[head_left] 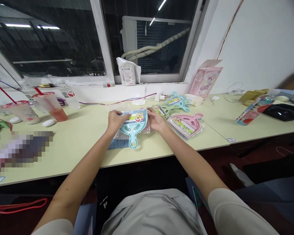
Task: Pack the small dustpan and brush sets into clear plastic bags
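Observation:
A light blue toy dustpan (134, 125) in a clear plastic bag lies on the pale table (88, 143) in front of me, handle pointing toward me. My left hand (115, 120) grips its left upper corner. My right hand (155, 119) pinches its right edge. A blue brush (116, 143) lies under the dustpan at its left. To the right lie a pink packaged dustpan (186, 124), a green one (164, 110) and a teal one (177, 100).
Two plastic drink cups with red straws (51, 106) stand at the left, near a white mouse (49, 122). A pink box (205, 80) leans against the wall at the back right. A white bag (127, 71) sits on the window sill. Cables run along the back edge.

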Demonstrator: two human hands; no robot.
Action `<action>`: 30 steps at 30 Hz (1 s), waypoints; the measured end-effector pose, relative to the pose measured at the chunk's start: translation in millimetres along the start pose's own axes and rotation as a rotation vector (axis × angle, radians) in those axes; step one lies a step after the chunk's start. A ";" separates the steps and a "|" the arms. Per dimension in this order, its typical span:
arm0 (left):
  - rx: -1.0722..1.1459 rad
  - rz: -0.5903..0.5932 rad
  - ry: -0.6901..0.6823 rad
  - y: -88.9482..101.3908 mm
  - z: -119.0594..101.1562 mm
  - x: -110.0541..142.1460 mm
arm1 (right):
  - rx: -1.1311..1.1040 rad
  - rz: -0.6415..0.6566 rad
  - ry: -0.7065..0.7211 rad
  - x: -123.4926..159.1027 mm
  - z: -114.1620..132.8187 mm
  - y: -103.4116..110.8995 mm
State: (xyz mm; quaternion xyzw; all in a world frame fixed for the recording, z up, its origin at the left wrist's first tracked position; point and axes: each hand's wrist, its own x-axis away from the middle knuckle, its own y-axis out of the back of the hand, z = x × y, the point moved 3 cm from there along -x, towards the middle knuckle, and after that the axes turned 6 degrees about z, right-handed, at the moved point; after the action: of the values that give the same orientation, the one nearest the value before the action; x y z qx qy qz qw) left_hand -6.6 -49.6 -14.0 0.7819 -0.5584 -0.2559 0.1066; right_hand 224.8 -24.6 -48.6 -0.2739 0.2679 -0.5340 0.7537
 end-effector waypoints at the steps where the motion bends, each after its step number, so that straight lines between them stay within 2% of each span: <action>1: -0.011 0.006 -0.003 -0.4 -0.4 0.2 | 0.002 -0.001 0.003 0.1 -0.2 -0.4; 6: -0.006 0.006 -0.018 -1.7 -0.5 0.6 | 0.065 -0.025 0.022 1.3 0.7 -2.2; 11: -0.015 -0.045 -0.072 -2.0 -4.4 3.3 | 0.268 -0.103 0.108 6.2 1.4 -8.2; 15: 0.001 -0.070 -0.071 -5.0 -6.4 5.2 | 0.450 -0.029 0.196 14.4 -2.7 -20.8; 18: 0.123 -0.043 -0.047 -9.2 -3.6 4.0 | 0.536 -0.016 0.223 17.9 -4.5 -23.8; 25: 0.488 -0.014 0.002 -6.7 -1.1 -1.3 | 0.529 -0.076 0.278 14.5 2.8 -14.1; 30: 0.804 0.134 0.140 -4.2 -2.7 -0.1 | 0.536 -0.129 0.296 15.1 6.5 -10.2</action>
State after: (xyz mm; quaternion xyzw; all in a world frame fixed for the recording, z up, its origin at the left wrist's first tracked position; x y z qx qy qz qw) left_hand -1.7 -48.3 -13.6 0.7388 -0.6548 0.0439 -0.1532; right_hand 226.9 -41.0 -38.5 -0.0011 0.2064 -0.6666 0.7162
